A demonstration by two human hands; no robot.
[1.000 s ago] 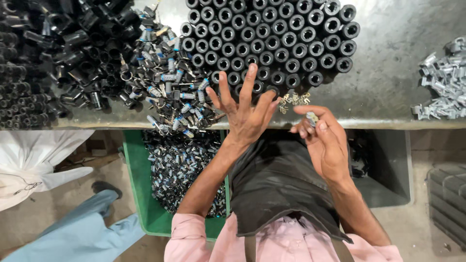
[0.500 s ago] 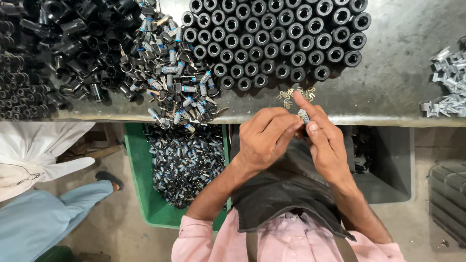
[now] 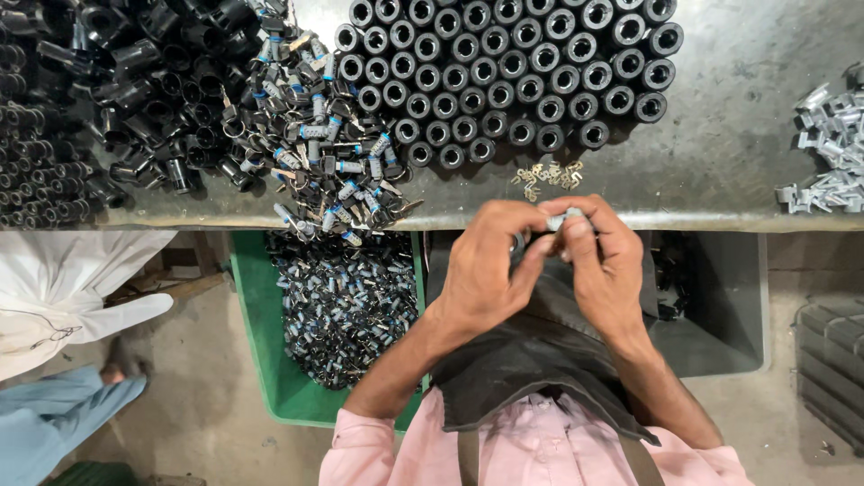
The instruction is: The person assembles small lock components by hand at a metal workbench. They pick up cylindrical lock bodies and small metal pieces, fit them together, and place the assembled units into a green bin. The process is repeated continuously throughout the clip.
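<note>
A dull grey metal workbench (image 3: 720,153), scuffed and mottled, ran across the upper half of the view, its front edge worn bright. Below that edge lay a bare concrete floor (image 3: 207,396) with a green plastic crate (image 3: 270,360) heaped with small black-and-silver assembled parts (image 3: 346,297), and beside it a dark grey bin (image 3: 720,315). At the far edge of the bench stood a tight cluster of upright black plastic tubes (image 3: 504,72), their round mouths open to the camera. Toward the left corner sprawled a loose heap of black cylindrical casings (image 3: 135,99), and between the two a tangle of silver-and-blue fittings (image 3: 333,162) spilled to the front edge. A pile of pale stamped metal clips (image 3: 828,153) sat at the right edge. A few tiny brass-coloured terminals (image 3: 544,177) lay just behind the front edge, near the hands. The worker, in a pink shirt (image 3: 540,450) and dark apron (image 3: 531,360), held both hands together over the front edge. The left hand (image 3: 486,270) was curled, fingertips pinching, and the right hand (image 3: 603,265) gripped a small silvery metal piece (image 3: 562,219) between thumb and fingers; the fingers hid most of it. Another person in white and light blue clothing (image 3: 63,342) stood at the left.
</note>
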